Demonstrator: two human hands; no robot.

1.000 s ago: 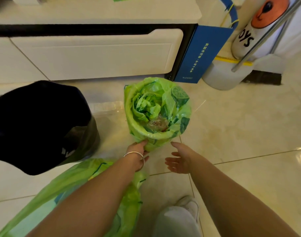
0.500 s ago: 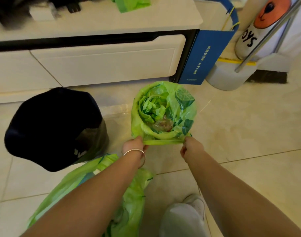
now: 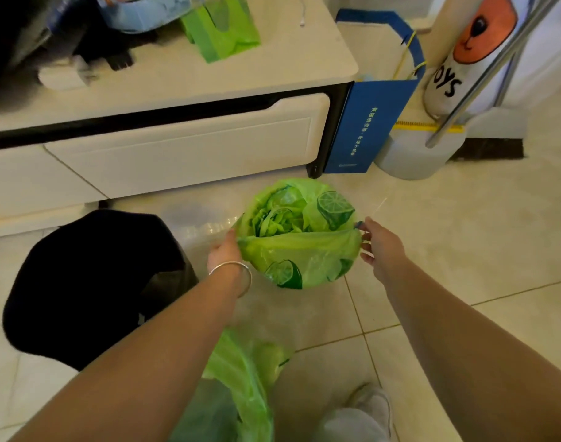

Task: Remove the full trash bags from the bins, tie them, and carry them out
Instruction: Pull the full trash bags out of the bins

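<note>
A white low cabinet [image 3: 183,145] filled the far left of the scene. Near left of it on the tiled floor [image 3: 464,250] stood a black bin [image 3: 91,282]. In the middle sat the lime-printed green trash bag [image 3: 301,260], its mouth open. The left hand [image 3: 223,255] was pinched shut on the bag's left rim, and the right hand [image 3: 379,247] was closed on the right rim, stretching the near edge taut between them. A second green bag [image 3: 237,387] lay nearest, under the left forearm.
</note>
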